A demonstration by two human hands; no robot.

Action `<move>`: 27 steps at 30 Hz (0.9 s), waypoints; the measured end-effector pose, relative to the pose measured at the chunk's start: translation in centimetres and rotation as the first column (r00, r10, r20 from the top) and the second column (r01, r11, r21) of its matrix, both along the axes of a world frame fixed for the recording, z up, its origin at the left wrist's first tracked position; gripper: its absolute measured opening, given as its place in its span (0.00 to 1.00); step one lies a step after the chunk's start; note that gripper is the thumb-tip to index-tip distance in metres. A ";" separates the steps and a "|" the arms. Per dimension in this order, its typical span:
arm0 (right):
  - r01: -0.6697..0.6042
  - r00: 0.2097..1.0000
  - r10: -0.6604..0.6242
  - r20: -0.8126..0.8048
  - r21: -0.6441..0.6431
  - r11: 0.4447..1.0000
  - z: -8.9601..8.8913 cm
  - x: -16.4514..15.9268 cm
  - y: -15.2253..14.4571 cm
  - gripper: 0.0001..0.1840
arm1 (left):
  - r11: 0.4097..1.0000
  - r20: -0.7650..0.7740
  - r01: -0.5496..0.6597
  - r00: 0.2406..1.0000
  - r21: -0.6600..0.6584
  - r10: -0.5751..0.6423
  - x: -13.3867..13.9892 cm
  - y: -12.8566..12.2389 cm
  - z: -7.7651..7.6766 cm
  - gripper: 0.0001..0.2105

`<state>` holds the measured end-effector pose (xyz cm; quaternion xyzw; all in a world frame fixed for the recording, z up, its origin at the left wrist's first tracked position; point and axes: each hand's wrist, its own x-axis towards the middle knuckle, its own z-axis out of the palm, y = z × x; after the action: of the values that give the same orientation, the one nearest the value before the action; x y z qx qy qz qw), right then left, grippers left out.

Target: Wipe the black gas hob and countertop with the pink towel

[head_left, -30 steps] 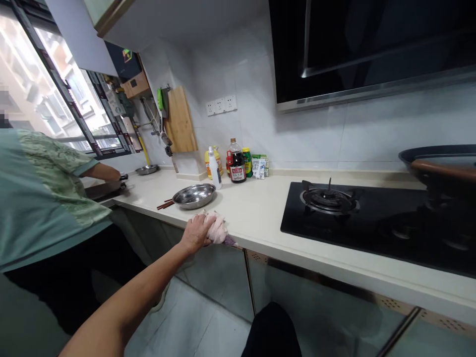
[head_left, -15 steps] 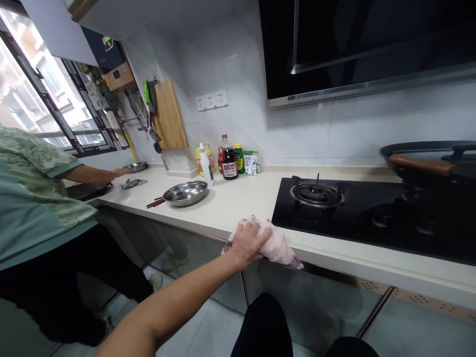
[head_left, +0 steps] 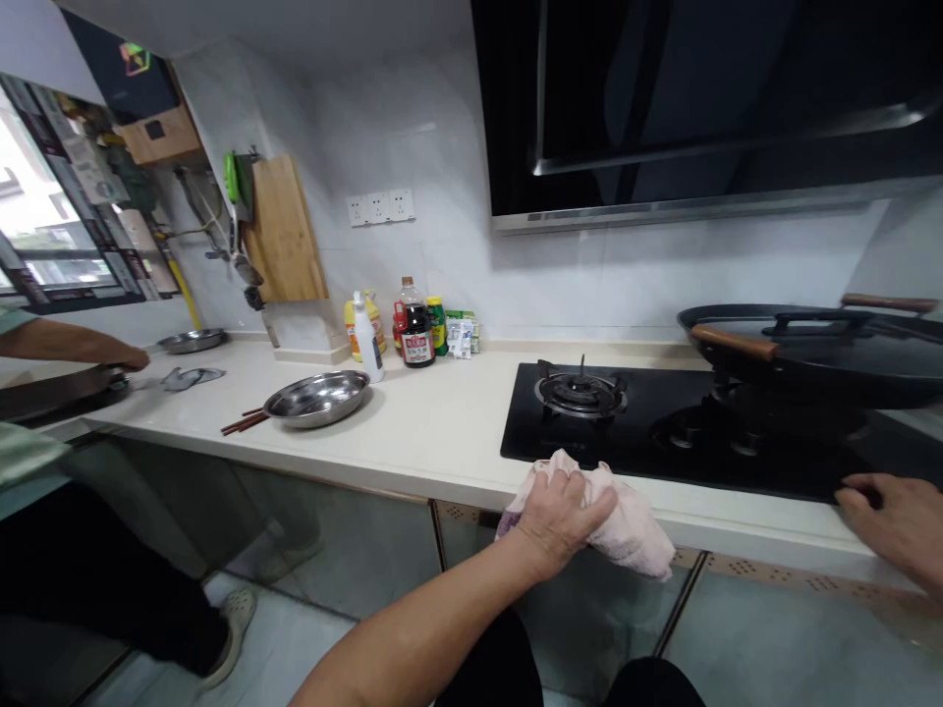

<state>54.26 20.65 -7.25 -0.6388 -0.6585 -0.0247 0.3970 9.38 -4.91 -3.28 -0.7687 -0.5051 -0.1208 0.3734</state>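
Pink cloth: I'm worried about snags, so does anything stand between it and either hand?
Nothing visible does: the left hand lies directly on the pink cloth, and only the counter edge runs on to the right hand.

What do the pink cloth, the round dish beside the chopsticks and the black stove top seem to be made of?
The pink cloth under the left hand looks like towelling, perhaps cotton, given its matte folds. The round dish seems polished metal, likely stainless steel, from its mirror-like highlights. The stove top may be glass, being smooth and glossy.
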 end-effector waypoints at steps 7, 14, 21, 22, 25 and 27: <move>0.071 0.975 -0.021 0.223 -0.221 0.973 4.1 -3.3 -4.4 0.22 | 1.000 -0.026 -0.005 1.000 0.007 0.005 -6.9 -1.6 0.4 0.24; 0.123 0.960 -0.070 0.270 -0.185 0.975 5.1 -4.9 -6.2 0.22 | 0.970 -0.061 -0.208 0.978 -0.127 0.202 -17.5 -6.0 2.4 0.32; 0.152 0.961 -0.104 0.258 -0.174 0.973 5.6 -5.6 -6.6 0.21 | 0.900 -0.142 -0.395 0.917 -0.183 0.374 -13.4 -5.4 4.5 0.37; 0.148 0.963 -0.103 0.251 -0.170 0.974 5.6 -5.6 -6.6 0.21 | 0.901 -0.135 -0.386 0.921 -0.198 0.365 -12.0 -4.9 4.6 0.37; 0.125 0.972 -0.091 0.218 -0.147 0.981 5.1 -5.3 -6.3 0.22 | 0.912 -0.100 -0.335 0.942 -0.236 0.320 -7.3 -3.0 4.5 0.38; 0.097 0.980 -0.070 0.186 -0.139 0.986 4.7 -4.8 -5.8 0.22 | 0.931 -0.069 -0.277 0.961 -0.238 0.268 -4.0 -1.6 4.2 0.41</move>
<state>49.41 14.88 -2.58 -0.6888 -0.6643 -0.0505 0.2859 5.38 -6.54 0.96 -0.7334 -0.6112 0.0094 0.2975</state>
